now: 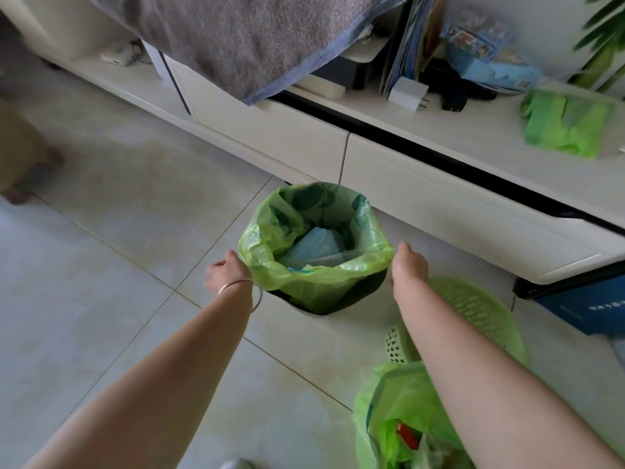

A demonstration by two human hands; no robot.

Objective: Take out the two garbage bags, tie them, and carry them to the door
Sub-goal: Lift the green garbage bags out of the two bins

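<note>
**Green plastic bag, thin and soft, waited in the bin**

Green and thin, the garbage bag (pixel 316 252) sat inside a dark bin (pixel 341 297) on the tiled floor (pixel 118 265), close to a white cabinet (pixel 439 198). Its top edge was folded over the bin's rim. The left hand (pixel 225 274) touched that edge on one side, and the right hand (pixel 407 262) touched it on the other. Whether the fingers pinched the plastic, I could not tell.

The bag looked light, with only some blue and clear wrapping inside. It would likely feel floppy and slippery, and it could tear if pulled hard. The folded edge seemed the best place to grab, one side in each hand.

A second green bag (pixel 406 418) sat open near the right arm, beside a green basket (pixel 473 306).
</note>
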